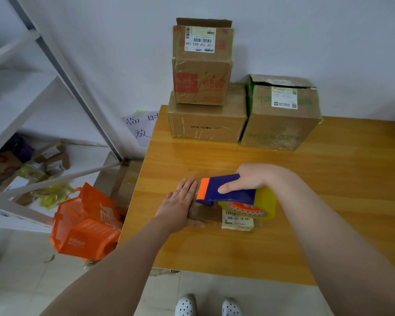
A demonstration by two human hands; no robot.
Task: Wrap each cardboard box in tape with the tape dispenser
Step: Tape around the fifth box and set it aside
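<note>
A small flat cardboard box with a white shipping label lies on the wooden table in front of me. My left hand rests flat on its left end, fingers together and stretched out. My right hand grips the blue and orange tape dispenser, which carries a yellowish tape roll. The dispenser's orange front edge sits on top of the small box, beside my left fingertips. The box is largely hidden under both hands and the dispenser.
Three bigger boxes stand at the table's back: a wide one, a red-printed one stacked on it, and a green-printed one to the right. An orange bag lies on the floor left of the table, next to a metal shelf with parcels.
</note>
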